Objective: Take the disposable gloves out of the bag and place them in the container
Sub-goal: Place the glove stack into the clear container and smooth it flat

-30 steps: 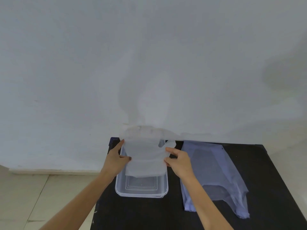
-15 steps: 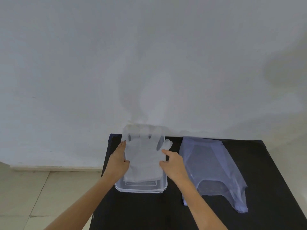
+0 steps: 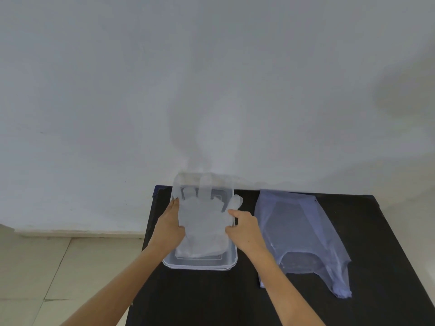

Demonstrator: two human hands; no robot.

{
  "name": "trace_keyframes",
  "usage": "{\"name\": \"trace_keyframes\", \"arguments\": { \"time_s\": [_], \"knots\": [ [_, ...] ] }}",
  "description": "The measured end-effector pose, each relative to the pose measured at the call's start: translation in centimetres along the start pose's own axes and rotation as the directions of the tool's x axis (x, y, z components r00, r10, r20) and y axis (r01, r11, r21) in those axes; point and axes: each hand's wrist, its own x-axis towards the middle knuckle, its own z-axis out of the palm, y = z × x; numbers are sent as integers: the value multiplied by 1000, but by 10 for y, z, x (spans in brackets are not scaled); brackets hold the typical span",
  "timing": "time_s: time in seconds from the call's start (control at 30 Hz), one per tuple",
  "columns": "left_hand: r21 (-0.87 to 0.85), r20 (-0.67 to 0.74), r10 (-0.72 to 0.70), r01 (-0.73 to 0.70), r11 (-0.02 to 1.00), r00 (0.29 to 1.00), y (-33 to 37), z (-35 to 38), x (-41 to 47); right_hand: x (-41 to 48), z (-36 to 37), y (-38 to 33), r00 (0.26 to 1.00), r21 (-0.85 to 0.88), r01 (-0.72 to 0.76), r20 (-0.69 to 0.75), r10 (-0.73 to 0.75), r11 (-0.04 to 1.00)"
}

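Observation:
A stack of translucent white disposable gloves (image 3: pixel 203 222) lies over the clear plastic container (image 3: pixel 200 265) on the black table's left part, fingers pointing to the far wall. My left hand (image 3: pixel 168 225) grips the gloves' left edge and my right hand (image 3: pixel 244 229) grips their right edge, both over the container. The gloves' fingertips reach past the container's far rim. The pale blue plastic bag (image 3: pixel 303 234) lies flat to the right of the container.
The black table (image 3: pixel 376 231) stands against a plain white wall (image 3: pixel 211 90). Its left edge drops to a tiled floor (image 3: pixel 47 267). The bag covers the table's middle; dark surface shows at the front and far right.
Both hands have lowered the gloves from above the container down into it, and the gloves now lie flatter with their fingers spread toward the wall.

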Motion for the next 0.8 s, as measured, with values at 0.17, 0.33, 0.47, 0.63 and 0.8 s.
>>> {"name": "trace_keyframes", "arguments": {
  "time_s": [0.17, 0.33, 0.47, 0.63, 0.8],
  "knots": [
    [-56, -22, 17, -18, 998, 1000, 15, -26, 16, 4, -26, -20, 995, 86, 43, -99, -34, 995],
    [-112, -174, 152, -173, 978, 973, 43, -53, 14, -5, -46, -41, 958, 201, 172, -264, -116, 964],
    [-68, -280, 282, -312, 948, 918, 46, -51, 4, -19, -36, -44, 885, 191, 324, -408, -226, 926],
    [-11, -214, 273, -282, 959, 938, 18, -29, 5, -14, -7, -23, 933, 78, 229, -300, -197, 970],
    [162, -99, 221, -203, 966, 970, -1, -7, 3, -17, 6, -15, 979, -21, 151, -134, -153, 988]
  ]
}}
